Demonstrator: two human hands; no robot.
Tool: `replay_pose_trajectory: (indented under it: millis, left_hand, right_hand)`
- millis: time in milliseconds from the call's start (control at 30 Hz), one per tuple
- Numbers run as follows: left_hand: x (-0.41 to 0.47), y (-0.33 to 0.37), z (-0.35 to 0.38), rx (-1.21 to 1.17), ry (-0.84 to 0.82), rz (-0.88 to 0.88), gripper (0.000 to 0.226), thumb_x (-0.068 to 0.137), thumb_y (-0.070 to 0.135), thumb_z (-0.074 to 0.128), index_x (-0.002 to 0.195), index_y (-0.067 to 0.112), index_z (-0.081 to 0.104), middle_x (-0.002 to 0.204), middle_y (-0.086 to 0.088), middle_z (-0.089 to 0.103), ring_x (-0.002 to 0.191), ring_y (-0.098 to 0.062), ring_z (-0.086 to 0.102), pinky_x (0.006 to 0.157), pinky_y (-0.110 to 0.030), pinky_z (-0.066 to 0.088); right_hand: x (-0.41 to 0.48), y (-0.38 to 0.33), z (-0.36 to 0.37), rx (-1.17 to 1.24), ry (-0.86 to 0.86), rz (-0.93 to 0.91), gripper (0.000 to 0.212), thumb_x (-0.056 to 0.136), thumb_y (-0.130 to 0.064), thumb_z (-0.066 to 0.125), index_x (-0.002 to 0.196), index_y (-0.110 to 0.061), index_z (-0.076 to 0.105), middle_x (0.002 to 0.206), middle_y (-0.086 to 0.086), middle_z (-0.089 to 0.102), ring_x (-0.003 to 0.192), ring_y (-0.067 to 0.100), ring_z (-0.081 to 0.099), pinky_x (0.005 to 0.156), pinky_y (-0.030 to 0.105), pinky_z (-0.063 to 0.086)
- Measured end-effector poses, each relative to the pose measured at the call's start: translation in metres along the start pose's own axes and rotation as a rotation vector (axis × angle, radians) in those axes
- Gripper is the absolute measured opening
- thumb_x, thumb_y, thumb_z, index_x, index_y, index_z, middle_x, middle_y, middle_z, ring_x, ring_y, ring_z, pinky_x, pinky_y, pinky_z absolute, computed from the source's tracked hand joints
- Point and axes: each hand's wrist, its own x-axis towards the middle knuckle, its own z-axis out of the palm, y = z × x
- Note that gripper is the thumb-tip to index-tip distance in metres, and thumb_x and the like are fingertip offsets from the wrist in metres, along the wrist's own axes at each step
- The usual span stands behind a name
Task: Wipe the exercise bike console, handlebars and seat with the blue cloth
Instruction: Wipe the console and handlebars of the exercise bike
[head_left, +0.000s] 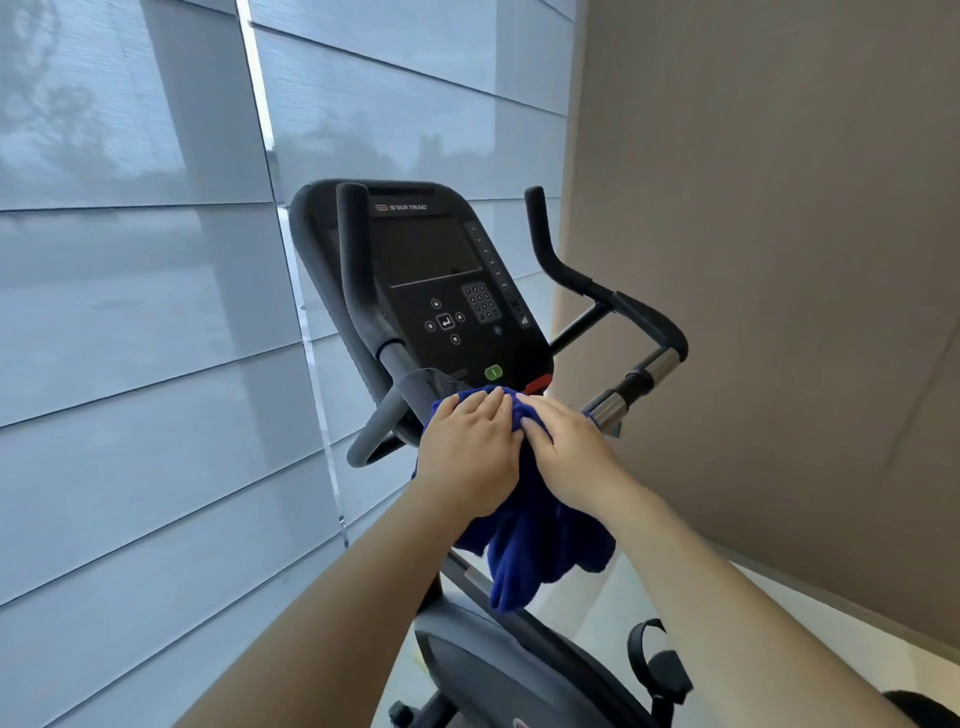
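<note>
Pale grey slatted window blind (130, 312), far left. Black padded handlebars (357, 291), flanking a black console (431, 280) with dark screen and keypad. Left hand (470, 447): fingers laid flat, pressing the deep-blue terry cloth (535, 545) onto the bar just below the console. Right hand (571, 454): touching the left, fingers curled over the same cloth, loose end hanging. Beige wall (779, 260), right.

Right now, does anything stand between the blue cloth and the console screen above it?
Nothing visible does. The cloth, under the left hand and the right hand, lies at the lower edge of the console, whose face above is uncovered. Only the left handlebar rises before its left edge.
</note>
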Motion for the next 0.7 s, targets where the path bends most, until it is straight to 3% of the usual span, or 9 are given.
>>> replay_pose_trajectory:
  millis: [67, 367, 533, 600, 700]
  left_hand:
    - [0.004, 0.0, 0.001, 0.016, -0.008, -0.019, 0.049, 0.099, 0.033, 0.019, 0.143, 0.014, 0.028, 0.151, 0.0, 0.031, 0.139, -0.015, 0.024, 0.109, -0.031, 0.014]
    - [-0.016, 0.001, -0.005, 0.026, -0.015, 0.018, 0.044, 0.097, 0.037, 0.031, 0.139, 0.025, 0.036, 0.144, 0.01, 0.041, 0.133, -0.011, 0.033, 0.105, -0.027, 0.018]
    - [0.001, 0.001, -0.005, 0.022, -0.092, -0.035, 0.046, 0.099, 0.037, 0.022, 0.143, 0.026, 0.029, 0.151, 0.011, 0.029, 0.138, -0.009, 0.024, 0.107, -0.028, 0.017]
    - [0.01, 0.005, -0.003, 0.071, -0.13, -0.076, 0.047, 0.099, 0.036, 0.018, 0.145, 0.026, 0.022, 0.154, 0.009, 0.02, 0.141, -0.009, 0.017, 0.108, -0.028, 0.017]
    - [0.006, 0.013, 0.002, 0.08, -0.088, -0.122, 0.046, 0.099, 0.035, 0.019, 0.144, 0.026, 0.025, 0.153, 0.009, 0.024, 0.14, -0.009, 0.019, 0.106, -0.028, 0.017]
  right_hand:
    - [0.003, 0.001, 0.0, 0.006, 0.009, -0.006, 0.035, 0.099, -0.026, 0.037, 0.132, -0.022, 0.05, 0.129, -0.003, 0.057, 0.118, 0.013, 0.05, 0.099, 0.021, 0.032]
    - [-0.024, 0.006, 0.005, 0.105, 0.178, -0.123, 0.019, 0.094, -0.021, 0.05, 0.11, -0.016, 0.059, 0.111, -0.002, 0.057, 0.101, 0.014, 0.051, 0.095, 0.031, 0.044]
    - [-0.013, 0.013, -0.004, 0.111, 0.051, -0.122, 0.033, 0.097, -0.025, 0.046, 0.128, -0.016, 0.053, 0.127, 0.0, 0.054, 0.115, 0.016, 0.05, 0.104, 0.033, 0.039]
    - [-0.005, 0.014, -0.011, 0.1, -0.001, -0.107, 0.033, 0.098, -0.027, 0.044, 0.128, -0.017, 0.052, 0.126, 0.0, 0.056, 0.113, 0.016, 0.052, 0.102, 0.034, 0.041]
    - [-0.006, 0.014, -0.012, 0.087, 0.01, -0.116, 0.029, 0.098, -0.028, 0.044, 0.123, -0.018, 0.054, 0.121, 0.0, 0.058, 0.108, 0.016, 0.054, 0.099, 0.033, 0.043]
